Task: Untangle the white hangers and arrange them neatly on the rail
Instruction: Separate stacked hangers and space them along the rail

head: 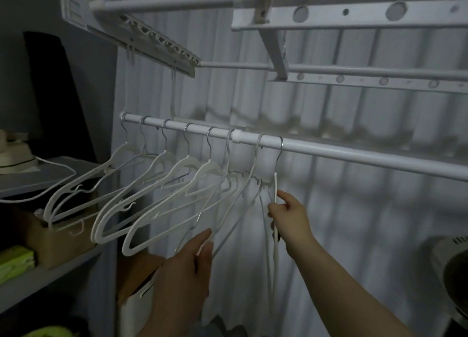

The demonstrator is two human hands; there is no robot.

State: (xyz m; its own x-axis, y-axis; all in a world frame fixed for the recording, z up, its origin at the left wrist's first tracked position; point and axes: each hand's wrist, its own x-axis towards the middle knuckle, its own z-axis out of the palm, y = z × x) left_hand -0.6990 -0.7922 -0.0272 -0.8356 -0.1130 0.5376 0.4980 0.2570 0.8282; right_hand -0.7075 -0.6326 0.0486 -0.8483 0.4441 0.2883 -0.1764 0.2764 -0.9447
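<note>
Dim room, pale pleated curtain (354, 210) hanging behind everything. The white hangers (162, 169) are hanging by metal hooks on the white rail (354, 154), all on its left part. The left ones are tilting out twd the camera, and the mid ones are overlapping w/ arms crossing. R hand (291, 215) is pinching the thin edge of the rightmost hanger (276, 184) btwn thumb and fingertips, just below the rail. L hand (187, 268) is holding the low end of a hanger from the mid bunch, w/ the bar running btwn its fingers. Left of the hangers a grey shelf (50, 276) is carrying an open cardboard box (58, 238). Its contents are too dark to tell, and the leftmost hangers' ends are dipping in front of it. A green packet (15, 260) is lying beside the box. On the shelf level above, a white cable (58, 167) is looping down over the edge. Overhead, a white drying rack (354, 15) w/ more bars is stretching across. A dark round object (455, 268) is sitting at the right edge, not clear what it is.
</note>
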